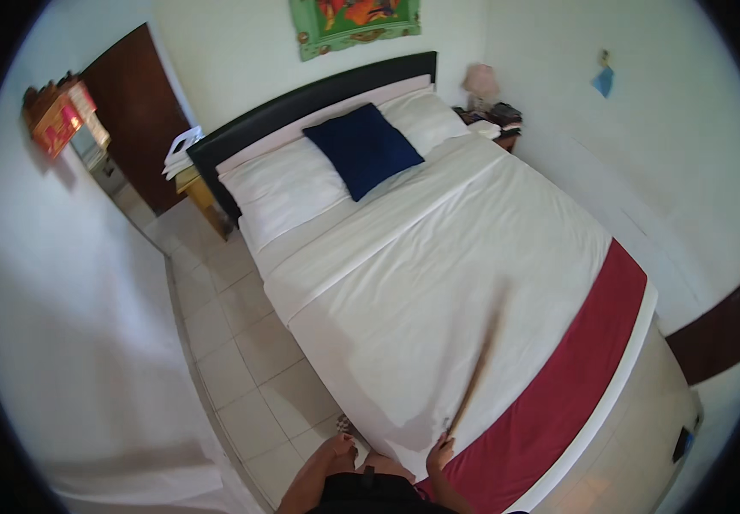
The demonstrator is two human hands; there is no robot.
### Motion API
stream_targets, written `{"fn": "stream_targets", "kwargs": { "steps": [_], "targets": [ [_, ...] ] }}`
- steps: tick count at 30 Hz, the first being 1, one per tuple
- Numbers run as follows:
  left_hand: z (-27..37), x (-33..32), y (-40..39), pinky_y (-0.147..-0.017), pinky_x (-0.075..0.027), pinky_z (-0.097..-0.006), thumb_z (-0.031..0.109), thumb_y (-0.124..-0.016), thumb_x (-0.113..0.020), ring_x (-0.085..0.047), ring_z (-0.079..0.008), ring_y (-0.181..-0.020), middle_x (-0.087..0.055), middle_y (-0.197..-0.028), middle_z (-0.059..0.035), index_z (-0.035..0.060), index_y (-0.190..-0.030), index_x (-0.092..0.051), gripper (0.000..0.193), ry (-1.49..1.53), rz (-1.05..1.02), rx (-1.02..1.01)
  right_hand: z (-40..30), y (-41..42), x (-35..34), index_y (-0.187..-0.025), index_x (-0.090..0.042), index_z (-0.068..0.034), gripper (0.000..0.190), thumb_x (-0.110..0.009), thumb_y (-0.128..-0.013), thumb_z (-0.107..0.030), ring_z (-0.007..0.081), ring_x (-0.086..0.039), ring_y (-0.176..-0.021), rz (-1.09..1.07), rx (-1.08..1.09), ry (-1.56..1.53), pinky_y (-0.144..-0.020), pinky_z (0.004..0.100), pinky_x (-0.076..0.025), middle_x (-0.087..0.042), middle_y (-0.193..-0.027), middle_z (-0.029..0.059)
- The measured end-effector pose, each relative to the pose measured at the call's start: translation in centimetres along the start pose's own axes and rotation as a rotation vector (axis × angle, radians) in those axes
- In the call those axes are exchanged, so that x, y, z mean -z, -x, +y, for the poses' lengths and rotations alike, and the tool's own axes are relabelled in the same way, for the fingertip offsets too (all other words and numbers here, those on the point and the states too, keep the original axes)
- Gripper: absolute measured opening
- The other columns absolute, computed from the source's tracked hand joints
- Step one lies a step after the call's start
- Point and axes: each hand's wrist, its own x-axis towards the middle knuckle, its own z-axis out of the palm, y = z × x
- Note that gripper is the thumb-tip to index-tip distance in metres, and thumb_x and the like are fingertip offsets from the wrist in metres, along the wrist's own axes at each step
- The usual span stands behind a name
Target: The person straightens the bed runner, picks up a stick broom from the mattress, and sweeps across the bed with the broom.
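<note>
My right hand is closed around the lower end of a long brown stick-like tool, blurred towards its far end, above the white bed cover. By the near left side of the bed is my left hand, close to my leg; whether its fingers hold anything is not plain. A dark red bed runner lies across the foot of the bed, just right of my right hand. Near the black headboard, a dark blue cushion rests on white pillows.
Tiled floor runs between the bed and the left wall. Beside the headboard stand a wooden table with folded white linen and, opposite, a nightstand with a pink lamp. A dark box-like object is at lower right.
</note>
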Motion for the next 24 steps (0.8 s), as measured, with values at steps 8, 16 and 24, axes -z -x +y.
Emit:
{"fn": "stream_targets", "kwargs": {
  "steps": [8,16,24],
  "targets": [
    [-6.9,-1.5,-0.4,-0.073,-0.047,-0.0275,0.027,-0.079,-0.053,-0.059,-0.0162,-0.079,-0.061,-0.085,-0.0072,0.0015,-0.101,-0.052,0.035,-0.159,-0.123,0.027,3.1,-0.1,0.0,-0.096,-0.041,0.006,0.044,-0.036,-0.086,-0.036,0.0446,-0.053,-0.075,-0.13,-0.397,0.127,-0.064,0.0495,-0.043,-0.054,-0.077,0.0283],
    [-11.2,-2.0,-1.0,-0.068,-0.048,-0.028,0.024,-0.079,-0.052,-0.059,-0.0168,-0.073,-0.061,-0.085,-0.0102,-0.0001,-0.101,-0.053,0.033,-0.18,-0.207,0.201,1.0,4.7,2.1,-0.097,-0.04,-0.001,0.039,-0.038,-0.084,-0.038,0.0439,-0.055,-0.072,-0.941,0.266,0.302,-0.065,0.0486,-0.044,-0.056,-0.08,0.0282],
    [-10.6,-3.9,-1.5,-0.068,-0.047,-0.0281,0.027,-0.078,-0.052,-0.059,-0.0167,-0.073,-0.061,-0.084,-0.0111,-0.0026,-0.104,-0.05,0.039,-0.149,-0.134,0.021,-1.3,8.5,3.4,-0.092,-0.043,-0.001,0.036,-0.046,-0.082,-0.036,0.0418,-0.054,-0.065,-0.626,0.215,0.024,-0.057,0.0476,-0.042,-0.055,-0.066,0.0249]
  ]
}}
